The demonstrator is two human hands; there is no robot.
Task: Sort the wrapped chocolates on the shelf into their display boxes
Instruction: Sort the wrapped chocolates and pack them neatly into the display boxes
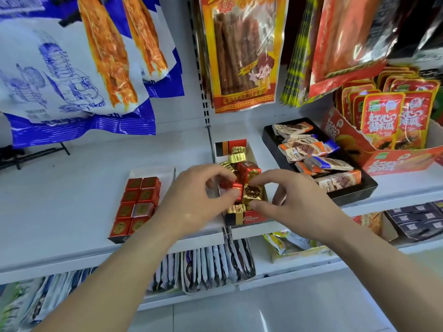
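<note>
Currently both hands are working over the striped display box (pixel 249 219), which is sitting at the front edge of the white shelf (pixel 60 200).

- Left hand (pixel 191 200): fingers and thumb are curling in and pinching a red-wrapped chocolate (pixel 234 187) just above the box's near end.
- Right hand (pixel 294 207): forefinger and thumb are pinching a gold-wrapped chocolate (pixel 254 194), which is touching the red one on its right side.
- Inside the box, behind the held pieces, more gold pieces (pixel 236 158) and red pieces (pixel 249 171) are lying mixed in a loose heap.
- Left of the striped box, near it, a white box (pixel 153 170) is holding red square chocolates (pixel 139 200) packed in two neat rows; one is showing a silver face.
- Right of the striped box, a black tray (pixel 268 137) is carrying long wrapped bars (pixel 311 149) in orange, white and blue.
- Further right of that, a red carton (pixel 395 159) is standing with red packets upright in it.
- Above the striped box, a yellow-and-red bag of brown sticks (pixel 242 56) is hanging; blue-and-white bags (pixel 48 68) are hanging up to its left.
</note>
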